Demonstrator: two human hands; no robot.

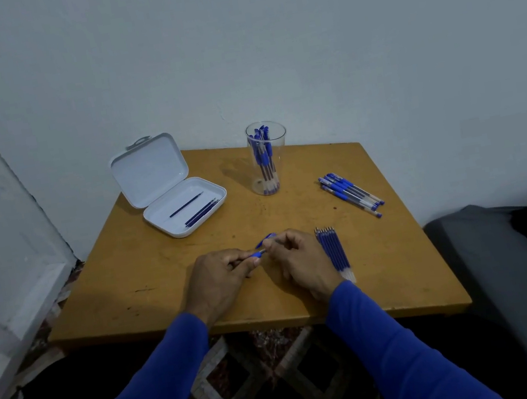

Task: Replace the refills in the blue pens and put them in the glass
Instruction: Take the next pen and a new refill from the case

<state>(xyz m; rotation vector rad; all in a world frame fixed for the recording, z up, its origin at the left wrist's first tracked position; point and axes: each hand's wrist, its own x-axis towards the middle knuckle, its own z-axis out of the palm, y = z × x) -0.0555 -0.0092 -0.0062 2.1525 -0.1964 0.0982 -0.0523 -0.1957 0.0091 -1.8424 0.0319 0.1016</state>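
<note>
My left hand (220, 273) grips a blue pen (257, 254) over the near middle of the wooden table (124, 290). My right hand (299, 262) pinches the pen's tip end; a blue cap (266, 239) shows just above my fingers. A row of several blue refills (334, 252) lies right of my right hand. Several blue pens (351, 194) lie in a pile at the right. A clear glass (267, 157) at the back holds several blue pens. An open white case (171, 193) at the back left holds three refills (194, 210).
The table stands against a pale wall. A white door frame (3, 240) is on the left, and a dark grey seat (507, 264) is close to the table's right edge. Patterned floor shows below the front edge.
</note>
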